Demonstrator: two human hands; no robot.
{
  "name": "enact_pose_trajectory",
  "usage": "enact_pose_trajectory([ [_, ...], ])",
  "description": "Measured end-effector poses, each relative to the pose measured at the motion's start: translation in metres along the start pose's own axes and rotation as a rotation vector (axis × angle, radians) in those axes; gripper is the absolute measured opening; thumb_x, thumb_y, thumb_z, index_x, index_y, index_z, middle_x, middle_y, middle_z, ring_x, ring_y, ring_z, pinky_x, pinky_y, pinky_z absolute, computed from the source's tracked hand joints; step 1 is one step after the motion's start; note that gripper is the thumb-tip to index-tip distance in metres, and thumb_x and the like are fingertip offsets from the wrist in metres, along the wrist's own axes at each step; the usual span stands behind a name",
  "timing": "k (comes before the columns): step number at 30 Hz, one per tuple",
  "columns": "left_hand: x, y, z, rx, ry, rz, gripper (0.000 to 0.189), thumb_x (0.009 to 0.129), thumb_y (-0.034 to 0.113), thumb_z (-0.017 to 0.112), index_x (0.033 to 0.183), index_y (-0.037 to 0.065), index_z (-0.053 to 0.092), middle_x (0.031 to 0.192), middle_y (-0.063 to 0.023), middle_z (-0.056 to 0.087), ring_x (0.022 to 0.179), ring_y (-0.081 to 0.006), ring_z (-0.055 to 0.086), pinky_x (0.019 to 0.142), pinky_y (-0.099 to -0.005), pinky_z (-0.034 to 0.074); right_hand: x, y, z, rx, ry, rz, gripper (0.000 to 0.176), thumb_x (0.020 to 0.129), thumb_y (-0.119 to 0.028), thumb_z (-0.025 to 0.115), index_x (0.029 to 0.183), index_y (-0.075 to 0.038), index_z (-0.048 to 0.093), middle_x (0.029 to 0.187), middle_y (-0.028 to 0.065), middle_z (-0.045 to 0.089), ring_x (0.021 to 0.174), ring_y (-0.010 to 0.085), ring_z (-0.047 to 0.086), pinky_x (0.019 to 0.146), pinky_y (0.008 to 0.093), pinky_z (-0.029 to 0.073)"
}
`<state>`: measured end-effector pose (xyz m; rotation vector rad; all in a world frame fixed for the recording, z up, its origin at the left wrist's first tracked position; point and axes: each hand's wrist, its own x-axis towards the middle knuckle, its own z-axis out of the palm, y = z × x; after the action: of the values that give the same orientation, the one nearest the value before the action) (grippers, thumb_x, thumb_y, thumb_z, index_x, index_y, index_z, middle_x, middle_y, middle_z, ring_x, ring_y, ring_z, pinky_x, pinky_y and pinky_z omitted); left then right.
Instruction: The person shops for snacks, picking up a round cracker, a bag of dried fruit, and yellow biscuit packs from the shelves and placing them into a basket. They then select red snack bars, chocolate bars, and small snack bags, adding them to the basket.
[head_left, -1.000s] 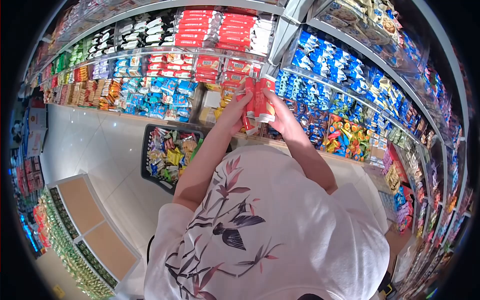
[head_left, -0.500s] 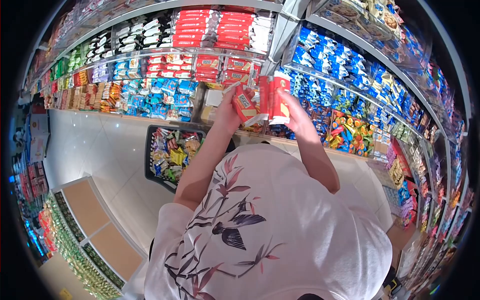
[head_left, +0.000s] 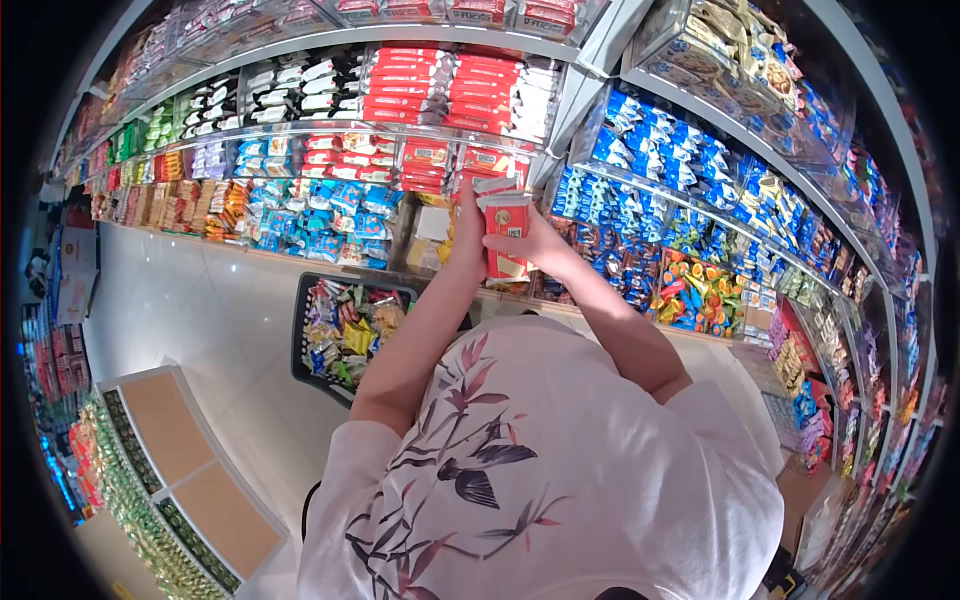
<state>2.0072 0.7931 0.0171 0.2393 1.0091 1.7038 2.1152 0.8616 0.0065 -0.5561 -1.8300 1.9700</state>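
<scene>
Several red and white snack packets (head_left: 506,232) are gathered in a stack between my two hands, upright, in front of the shelf. My left hand (head_left: 468,232) is wrapped along their left side. My right hand (head_left: 536,243) grips the right side, its thumb across the front packet. Just behind them is a bin of similar red packets (head_left: 490,162). Left of my hands, a bin section (head_left: 432,228) holds a white card or box and something yellow.
A dark basket (head_left: 300,345) full of mixed snack packets stands on the floor to the left. Blue packets (head_left: 660,135) fill bins at the right. A low display unit (head_left: 165,425) stands at the lower left. Shelf edges curve across the front.
The red packets, which were spread apart between my hands, are now together in one stack. My right hand has moved left towards my left hand. The shelf appears slightly lower in view.
</scene>
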Motion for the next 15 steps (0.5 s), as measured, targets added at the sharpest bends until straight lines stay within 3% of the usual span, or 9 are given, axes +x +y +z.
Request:
enact_pose_trajectory([
  [1, 0.003, 0.009, 0.003, 0.014, -0.001, 0.036, 0.068, 0.096, 0.064, 0.024, 0.124, 0.009, 0.051, 0.116, -0.0086, 0.06, 0.107, -0.0195, 0.059, 0.09, -0.0352, 0.05, 0.008, -0.011, -0.003, -0.061, 0.004, 0.004, 0.086, 0.073, -0.023, 0.082, 0.138, 0.002, 0.032, 0.123, 0.0128, 0.057, 0.113, 0.0194, 0.055, 0.099, 0.0351, 0.043],
  [2, 0.013, 0.016, 0.002, -0.025, 0.033, 0.156, 0.053, 0.099, 0.052, 0.036, 0.12, 0.007, 0.052, 0.114, -0.0077, 0.058, 0.105, -0.0192, 0.057, 0.089, -0.0337, 0.048, 0.021, -0.017, -0.008, -0.078, -0.004, -0.065, 0.089, 0.07, -0.025, 0.084, 0.138, 0.0, 0.032, 0.124, 0.015, 0.057, 0.114, 0.0221, 0.055, 0.098, 0.0361, 0.044],
  [3, 0.023, 0.025, 0.0, 0.117, 0.061, 0.318, 0.047, 0.098, 0.045, 0.041, 0.12, 0.005, 0.052, 0.114, -0.0084, 0.057, 0.105, -0.0203, 0.056, 0.09, -0.0346, 0.047, 0.018, -0.064, -0.002, -0.351, 0.11, -0.104, 0.093, 0.067, -0.028, 0.084, 0.14, -0.003, 0.032, 0.124, 0.0175, 0.057, 0.116, 0.0275, 0.056, 0.099, 0.0375, 0.044],
  [4, 0.033, 0.036, -0.004, 0.26, 0.089, 0.479, 0.041, 0.097, 0.038, 0.046, 0.119, 0.004, 0.052, 0.113, -0.009, 0.057, 0.104, -0.0214, 0.055, 0.09, -0.0355, 0.046, 0.029, -0.079, -0.004, -0.674, 0.249, -0.215, 0.086, 0.071, -0.026, 0.082, 0.14, -0.009, 0.035, 0.125, 0.0141, 0.057, 0.11, 0.0256, 0.059, 0.096, 0.0384, 0.046],
  [5, 0.041, 0.046, -0.008, 0.403, 0.115, 0.642, 0.036, 0.096, 0.031, 0.051, 0.119, 0.003, 0.051, 0.113, -0.0097, 0.056, 0.104, -0.0224, 0.054, 0.091, -0.0364, 0.044, 0.039, -0.1, -0.004, -0.97, 0.341, -0.318, 0.09, 0.069, -0.032, 0.082, 0.142, -0.01, 0.034, 0.12, 0.014, 0.058, 0.108, 0.0307, 0.058, 0.095, 0.0414, 0.045],
  [8, 0.041, 0.087, -0.004, 1.063, 0.335, 1.159, 0.036, 0.088, 0.013, 0.059, 0.12, 0.0, 0.049, 0.114, -0.0149, 0.054, 0.105, -0.0287, 0.051, 0.093, -0.041, 0.039, 0.086, -0.116, -0.012, -1.386, 0.455, -0.406, 0.091, 0.066, -0.036, 0.081, 0.141, -0.014, 0.036, 0.113, 0.0127, 0.057, 0.107, 0.0299, 0.054, 0.092, 0.0421, 0.043],
  [10, 0.051, 0.098, -0.007, 1.165, 0.345, 1.263, 0.038, 0.087, 0.012, 0.06, 0.121, 0.0, 0.049, 0.117, -0.0154, 0.054, 0.109, -0.0306, 0.05, 0.096, -0.0417, 0.038, 0.118, -0.108, -0.016, -1.556, 0.448, -0.425, 0.091, 0.065, -0.036, 0.081, 0.141, -0.016, 0.037, 0.11, 0.0117, 0.056, 0.107, 0.0282, 0.053, 0.091, 0.0418, 0.042],
  [15, 0.079, 0.105, -0.019, 1.347, 0.331, 1.402, 0.046, 0.084, 0.011, 0.062, 0.127, 0.001, 0.046, 0.126, -0.018, 0.051, 0.12, -0.0362, 0.045, 0.102, -0.0455, 0.035, 0.156, -0.08, -0.017, -1.565, 0.288, -0.3, 0.091, 0.068, -0.044, 0.076, 0.144, -0.017, 0.033, 0.129, 0.0173, 0.051, 0.121, 0.0318, 0.048, 0.098, 0.0452, 0.038],
])
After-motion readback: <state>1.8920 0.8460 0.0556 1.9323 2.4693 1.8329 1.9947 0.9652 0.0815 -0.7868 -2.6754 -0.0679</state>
